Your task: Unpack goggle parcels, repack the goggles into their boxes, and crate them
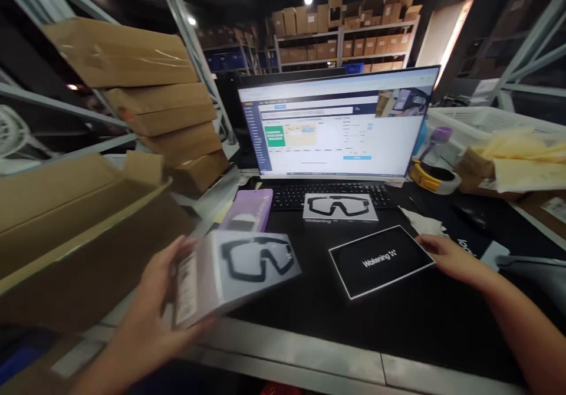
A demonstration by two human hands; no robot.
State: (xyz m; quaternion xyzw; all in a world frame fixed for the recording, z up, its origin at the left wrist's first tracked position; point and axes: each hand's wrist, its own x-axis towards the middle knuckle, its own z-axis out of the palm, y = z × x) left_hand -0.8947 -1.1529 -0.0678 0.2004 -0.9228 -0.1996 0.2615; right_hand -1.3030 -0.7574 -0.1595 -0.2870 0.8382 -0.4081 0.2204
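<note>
A white box with goggle-style glasses printed on it (256, 262) is tilted over the front of the desk, my left hand (165, 300) wrapped round its left end. Its outline is slightly blurred. To the right, my right hand (451, 258) grips the right corner of a flat black box lettered "Wakening" (380, 268), with some of the fingers hidden. Another white glasses box (340, 207) lies in front of the keyboard (287, 196). Behind the box in my left hand lies a purple package (250, 206).
A monitor (318, 141) stands at the back of the black desk mat (309, 330). On the left are an open carton (88, 253) and stacked cardboard boxes (172, 103). Tape rolls (435, 177), a mouse (471, 215) and a white basket (495, 121) are on the right.
</note>
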